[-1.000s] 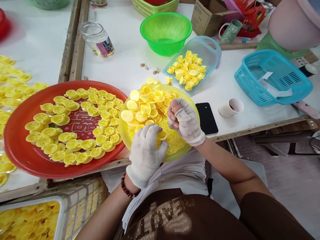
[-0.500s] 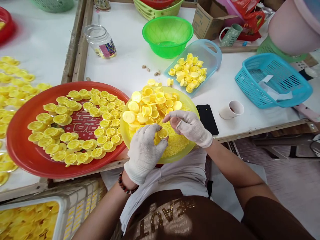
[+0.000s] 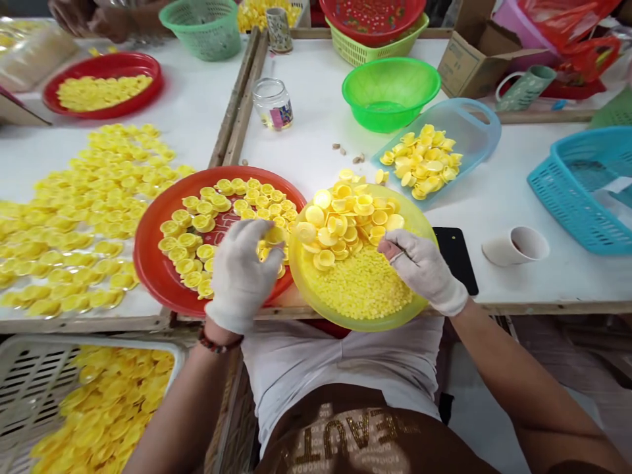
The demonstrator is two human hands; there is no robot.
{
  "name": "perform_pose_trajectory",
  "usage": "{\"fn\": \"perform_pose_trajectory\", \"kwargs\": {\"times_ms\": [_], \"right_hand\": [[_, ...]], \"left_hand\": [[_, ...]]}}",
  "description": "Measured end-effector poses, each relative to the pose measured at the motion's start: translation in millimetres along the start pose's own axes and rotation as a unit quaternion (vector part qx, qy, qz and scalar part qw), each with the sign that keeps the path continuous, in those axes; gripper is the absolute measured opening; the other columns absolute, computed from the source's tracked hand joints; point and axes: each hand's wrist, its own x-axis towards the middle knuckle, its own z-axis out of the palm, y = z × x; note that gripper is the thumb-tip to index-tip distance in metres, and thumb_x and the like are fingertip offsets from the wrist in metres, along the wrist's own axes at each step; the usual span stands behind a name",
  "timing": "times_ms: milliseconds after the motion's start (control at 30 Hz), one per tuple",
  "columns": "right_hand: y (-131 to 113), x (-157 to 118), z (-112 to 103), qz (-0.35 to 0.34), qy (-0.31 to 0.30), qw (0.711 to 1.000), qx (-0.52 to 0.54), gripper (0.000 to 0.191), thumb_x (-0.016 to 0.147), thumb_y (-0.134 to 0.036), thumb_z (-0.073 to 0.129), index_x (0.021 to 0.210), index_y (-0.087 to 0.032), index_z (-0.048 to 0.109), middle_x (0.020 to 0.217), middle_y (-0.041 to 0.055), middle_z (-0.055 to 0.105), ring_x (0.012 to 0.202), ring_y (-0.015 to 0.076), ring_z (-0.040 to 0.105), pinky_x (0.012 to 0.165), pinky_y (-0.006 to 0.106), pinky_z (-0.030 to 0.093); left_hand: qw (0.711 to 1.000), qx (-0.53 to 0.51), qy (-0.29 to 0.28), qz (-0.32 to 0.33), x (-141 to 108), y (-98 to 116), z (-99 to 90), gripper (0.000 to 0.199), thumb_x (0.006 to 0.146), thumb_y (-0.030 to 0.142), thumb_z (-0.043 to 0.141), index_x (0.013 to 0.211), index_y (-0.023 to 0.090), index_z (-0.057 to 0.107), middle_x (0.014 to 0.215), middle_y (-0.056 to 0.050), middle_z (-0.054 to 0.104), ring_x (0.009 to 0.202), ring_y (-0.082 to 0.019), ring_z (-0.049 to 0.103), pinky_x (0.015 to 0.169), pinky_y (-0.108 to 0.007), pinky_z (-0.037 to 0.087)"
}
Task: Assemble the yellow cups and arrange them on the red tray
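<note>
My gloved L grip (image 3: pixel 241 276) is pinching a yellow plastic cap (image 3: pixel 274 235) over the red plate (image 3: pixel 145 263), fingers hiding part of it. R grip (image 3: pixel 423 268) is curled at the yellow plate (image 3: pixel 299 280), by the cap pile (image 3: pixel 345 220) and yellow granules (image 3: pixel 363 283). Can't tell if it's holding anything.

The person wore white knit gloves (image 3: pixel 241 276), the right glove (image 3: pixel 424 270) greyed with grime and open at a fingertip, a bracelet (image 3: pixel 217 343) of dark and red beads on the left wrist, a brown short-sleeved top (image 3: pixel 345 434) with gold studded lettering, and a white cloth (image 3: pixel 316 375) across the lap.
</note>
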Motion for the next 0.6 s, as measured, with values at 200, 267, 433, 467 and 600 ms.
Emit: {"fn": "perform_pose_trajectory", "kwargs": {"times_ms": [200,267,433,467,600], "right_hand": [[1,-2,2,-0.014,-0.009,0.999,-0.032,0.024,0.101,-0.037,0.056,0.082,-0.022,0.058,0.07,-0.0009,0.053,0.065,0.0142,0.048,0.061,0.029,0.039],[1,0,3,-0.027,-0.015,0.999,-0.042,0.024,0.102,-0.036,0.055,0.083,-0.021,0.058,0.07,-0.0014,0.052,0.064,0.0137,0.047,0.061,0.028,0.039],[5,2,7,-0.11,-0.071,0.981,-0.141,0.022,0.103,-0.03,0.049,0.088,-0.02,0.062,0.081,0.0036,0.061,0.077,0.0177,0.055,0.072,0.031,0.042],[5,2,10,-0.135,-0.092,0.971,-0.177,0.023,0.104,-0.032,0.049,0.091,-0.019,0.063,0.086,0.0058,0.063,0.082,0.0196,0.057,0.075,0.033,0.042],[2,0,23,-0.192,-0.172,0.913,-0.316,0.037,0.1,-0.051,0.055,0.1,-0.015,0.066,0.096,0.0115,0.067,0.086,0.0251,0.056,0.077,0.038,0.041]], "left_hand": [[0.981,0.149,-0.099,-0.068,35,-87,7.5,0.019,0.082,0.02,0.058,0.097,0.019,0.068,0.09,-0.009,0.069,0.086,-0.029,0.064,0.078,-0.04,0.05],[0.979,0.141,-0.128,-0.078,42,-95,16.6,0.012,0.079,0.015,0.057,0.087,0.019,0.065,0.083,-0.009,0.067,0.079,-0.027,0.061,0.073,-0.038,0.048],[0.974,0.112,-0.179,-0.083,44,-80,9.7,0.01,0.085,0.014,0.053,0.087,0.016,0.063,0.075,-0.004,0.061,0.074,-0.021,0.058,0.077,-0.035,0.047],[0.979,0.109,-0.158,-0.075,41,-71,4.5,0.012,0.088,0.014,0.052,0.091,0.016,0.064,0.077,-0.004,0.062,0.078,-0.022,0.059,0.08,-0.037,0.048],[0.998,0.045,-0.042,0.017,26,-22,-5.8,0.017,0.096,0.024,0.053,0.104,0.019,0.067,0.097,-0.005,0.068,0.091,-0.024,0.063,0.089,-0.038,0.05]]}}
